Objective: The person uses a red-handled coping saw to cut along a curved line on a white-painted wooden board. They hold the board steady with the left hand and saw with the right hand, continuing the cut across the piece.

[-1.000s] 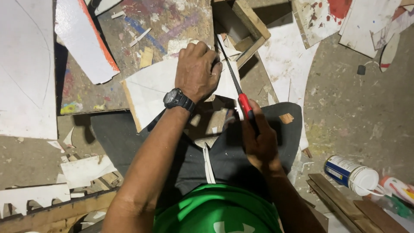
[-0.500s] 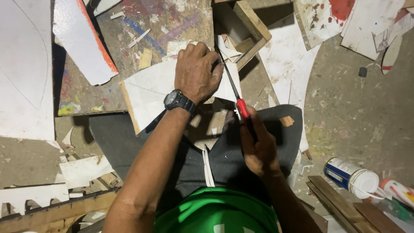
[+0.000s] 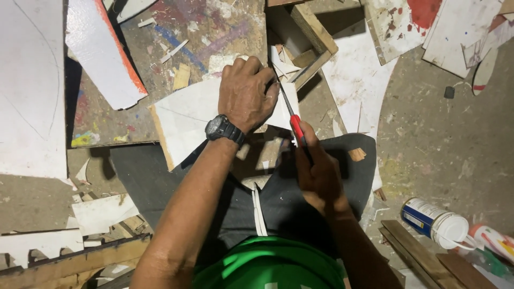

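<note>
A thin white board piece (image 3: 187, 115) is pinned flat by the left hand (image 3: 247, 93), fingers pressed together, on the paint-splattered work board (image 3: 160, 32), near its lower right corner. A red-handled knife (image 3: 293, 120) is clamped in the right hand (image 3: 318, 174), blade tip at the piece's right edge. The piece is judged light, stiff, brittle; best held flat, clear of the blade.

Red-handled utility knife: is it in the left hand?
No, the right hand grips the red-handled utility knife; the left hand presses on the white board piece.
</note>
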